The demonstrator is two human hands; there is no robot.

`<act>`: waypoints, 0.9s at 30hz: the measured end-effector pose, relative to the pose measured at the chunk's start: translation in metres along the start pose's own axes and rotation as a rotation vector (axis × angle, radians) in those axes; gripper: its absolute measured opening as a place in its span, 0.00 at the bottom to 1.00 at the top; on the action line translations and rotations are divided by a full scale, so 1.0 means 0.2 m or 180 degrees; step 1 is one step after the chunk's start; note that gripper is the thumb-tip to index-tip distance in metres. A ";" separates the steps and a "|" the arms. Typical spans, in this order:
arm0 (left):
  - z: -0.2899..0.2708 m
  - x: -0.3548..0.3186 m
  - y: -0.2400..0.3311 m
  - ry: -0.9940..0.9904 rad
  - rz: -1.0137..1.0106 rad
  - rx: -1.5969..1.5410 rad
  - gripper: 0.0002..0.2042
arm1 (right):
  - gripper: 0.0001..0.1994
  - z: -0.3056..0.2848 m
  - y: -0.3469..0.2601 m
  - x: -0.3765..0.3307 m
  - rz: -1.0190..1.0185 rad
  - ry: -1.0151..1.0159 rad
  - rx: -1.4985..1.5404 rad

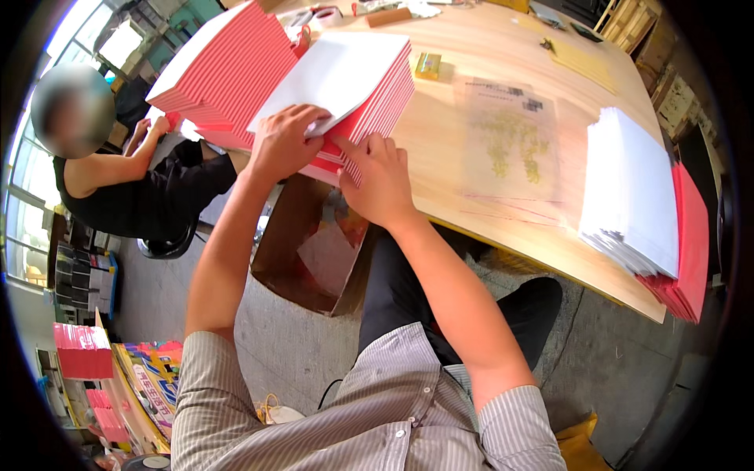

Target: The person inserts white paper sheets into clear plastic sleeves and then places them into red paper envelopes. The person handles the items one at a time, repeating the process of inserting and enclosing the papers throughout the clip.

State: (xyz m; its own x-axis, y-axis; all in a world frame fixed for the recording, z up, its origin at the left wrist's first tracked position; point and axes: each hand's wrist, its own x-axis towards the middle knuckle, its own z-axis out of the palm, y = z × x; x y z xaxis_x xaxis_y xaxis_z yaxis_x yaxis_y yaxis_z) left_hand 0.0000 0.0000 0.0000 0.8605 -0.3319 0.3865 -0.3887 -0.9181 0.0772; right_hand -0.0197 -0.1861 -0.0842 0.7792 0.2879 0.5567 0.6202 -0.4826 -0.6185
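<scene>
Stack with red edges bears white sheet, left hand curled at sheet's near edge, pinch unclear, right hand loosely open, touching stack's side.

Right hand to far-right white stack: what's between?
What looks like a see-through sheet with yellowish marks, flat on the wooden tabletop; seen in the head view.

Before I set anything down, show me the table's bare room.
The table is bare between the handled stack and the marked patch, narrowly between that patch and the white pile, and between the yellow box and yellow sheet. The left end is crowded: left hand and right hand at that stack, another stack beside it.
</scene>
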 end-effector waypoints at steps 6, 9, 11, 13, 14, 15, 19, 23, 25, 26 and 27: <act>0.03 -0.02 0.00 0.0456 0.0292 -0.0144 0.20 | 0.25 -0.05 -0.02 -0.01 -0.0064 -0.0048 -0.0398; -0.01 -0.01 -0.06 0.0402 -0.0042 -0.0196 0.18 | 0.31 -0.17 -0.06 -0.04 -0.0100 -0.0173 0.0106; 0.01 0.01 -0.08 0.0530 -0.0237 -0.0207 0.17 | 0.32 -0.29 -0.02 -0.10 0.0023 0.0064 0.0326; 0.04 0.03 -0.06 0.0699 -0.0572 -0.0087 0.17 | 0.32 -0.41 0.04 -0.22 0.0188 0.0272 0.0448; 0.03 0.05 -0.05 0.0740 -0.0937 0.0029 0.18 | 0.31 -0.48 0.09 -0.27 0.0265 0.0392 0.0461; 0.03 0.06 -0.12 0.1389 -0.0778 0.0087 0.18 | 0.30 -0.54 0.12 -0.32 0.0322 0.0511 0.0519; -0.21 0.22 -0.24 0.2273 -0.0809 0.0101 0.19 | 0.24 -0.81 0.30 -0.52 0.0365 0.1259 0.0982; -0.59 0.32 0.01 0.2682 -0.0177 -0.0782 0.10 | 0.28 -1.22 0.28 -0.50 0.0289 0.1366 0.0582; -0.71 0.33 0.24 0.2286 -0.0319 -0.1660 0.10 | 0.40 -1.38 0.19 -0.38 0.0107 0.1329 0.0484; -0.71 0.32 0.32 0.2140 -0.0402 -0.1798 0.10 | 0.41 -1.43 0.17 -0.29 0.0025 0.1429 0.0640; -0.68 0.31 0.40 0.1965 -0.0486 -0.1965 0.11 | 0.43 -1.46 0.15 -0.23 -0.0029 0.1527 0.0770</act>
State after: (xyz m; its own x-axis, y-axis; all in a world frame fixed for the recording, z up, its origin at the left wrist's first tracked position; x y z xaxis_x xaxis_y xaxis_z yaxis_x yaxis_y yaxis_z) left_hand -0.0227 -0.0652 0.1550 0.6557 0.1245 0.7447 -0.5461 -0.6029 0.5817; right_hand -0.0633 -0.4557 0.0341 0.6800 -0.1464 0.7184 0.6739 -0.2610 -0.6911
